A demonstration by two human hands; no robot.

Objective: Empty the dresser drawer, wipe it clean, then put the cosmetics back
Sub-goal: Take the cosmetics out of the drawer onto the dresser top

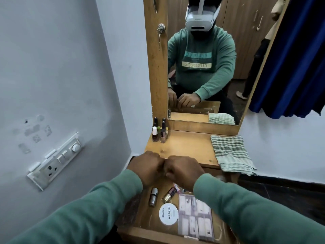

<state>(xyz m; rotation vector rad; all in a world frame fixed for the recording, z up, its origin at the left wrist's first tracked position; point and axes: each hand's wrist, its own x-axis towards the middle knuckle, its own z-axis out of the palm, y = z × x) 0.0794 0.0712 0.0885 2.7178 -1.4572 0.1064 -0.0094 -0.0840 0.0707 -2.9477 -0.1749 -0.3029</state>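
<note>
The drawer (151, 220) is pulled out of the dresser towards me, its front board nearest my body and its back end under the dresser top. In it, nearest to me, lies a clear packet of false nails (195, 217), flat, its long side running from me towards the dresser. Just left of it, a round white tub (168, 215) marked "NAIL POLISH" lies with its lid facing up. Beyond the tub lie two nail polish bottles on their sides. The left bottle (153, 197) points almost straight away from me, silvery end farther off. The gold-capped bottle (169, 194) lies at a slant, cap towards me and to the left, dark body away and to the right.

Above the back part of the drawer, my left hand (146, 167) and right hand (184, 171) meet knuckle to knuckle at the front edge of the dresser top (184, 147). The fingers of both curl under, out of sight, so I cannot tell whether they grip anything.

Farther on, a green checked cloth (232, 154) lies folded on the right of the top, its near end hanging over the edge. At the far left corner a cluster of nail polish bottles (160, 132) stands upright, against the frame of the mirror (202, 59).
</note>
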